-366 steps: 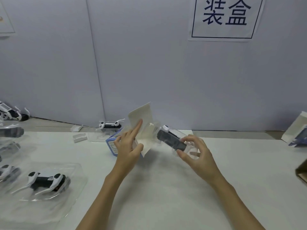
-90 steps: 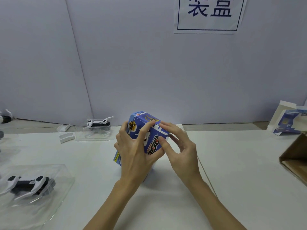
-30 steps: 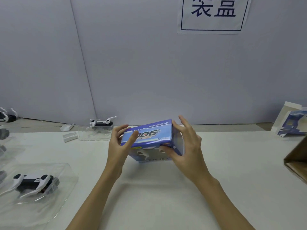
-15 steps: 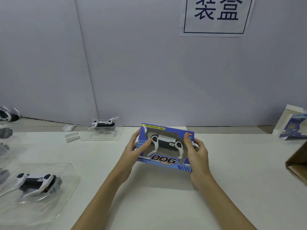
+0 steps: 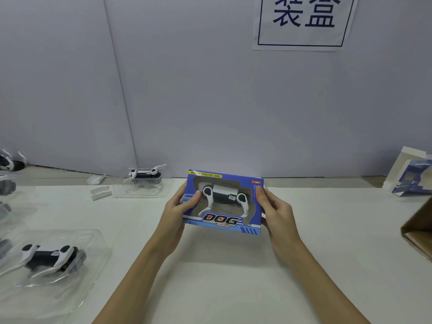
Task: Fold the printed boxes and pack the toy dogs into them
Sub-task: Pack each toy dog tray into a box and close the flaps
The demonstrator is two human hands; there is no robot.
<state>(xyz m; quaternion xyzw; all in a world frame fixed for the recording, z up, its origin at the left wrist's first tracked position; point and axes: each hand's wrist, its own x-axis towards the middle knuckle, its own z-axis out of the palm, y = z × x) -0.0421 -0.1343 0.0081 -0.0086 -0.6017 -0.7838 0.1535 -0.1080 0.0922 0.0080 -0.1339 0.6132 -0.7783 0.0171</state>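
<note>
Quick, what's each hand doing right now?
Left hand: grips the left end of the blue toy dog box, thumb on its front.
Right hand: grips the right end of the same box, fingers curled round its edge.

Both hands raised, gripping at either side

The left hand (image 5: 174,212) curls its thumb forward, fingers behind; the right hand (image 5: 277,210) mirrors it, fingers wrapped round the opposite edge. Both bare forearms reach up from below.

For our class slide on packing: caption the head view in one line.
Both hands, left and right, hold the packed blue box.
</note>
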